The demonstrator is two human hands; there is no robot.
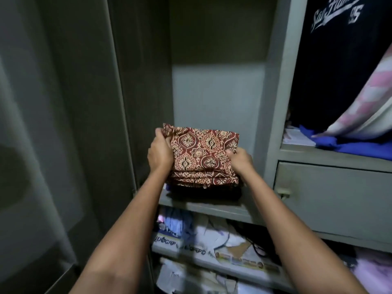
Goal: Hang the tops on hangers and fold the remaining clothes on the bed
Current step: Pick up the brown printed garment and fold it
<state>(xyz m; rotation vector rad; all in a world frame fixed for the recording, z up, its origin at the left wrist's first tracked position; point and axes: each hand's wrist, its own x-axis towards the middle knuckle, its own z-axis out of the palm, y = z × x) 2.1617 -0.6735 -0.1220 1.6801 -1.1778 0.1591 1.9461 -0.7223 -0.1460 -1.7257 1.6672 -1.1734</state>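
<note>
At the centre of the frame, a folded red-and-cream patterned cotton garment (203, 154) sits on a darker folded cloth (204, 190) on a grey wardrobe shelf (203, 205). The left hand (160, 152) is clamped on the garment's left edge, fingers curled around the fabric; the right hand (239, 160) grips its right edge the same way. At upper right hangs a dark printed T-shirt (337, 60) beside a pink-and-white striped cloth (364, 109), above a blue folded fabric (347, 143). A grey drawer (339, 198) lies below. Papers, possibly newspapers (212, 247), fill the dim lower shelves.
</note>
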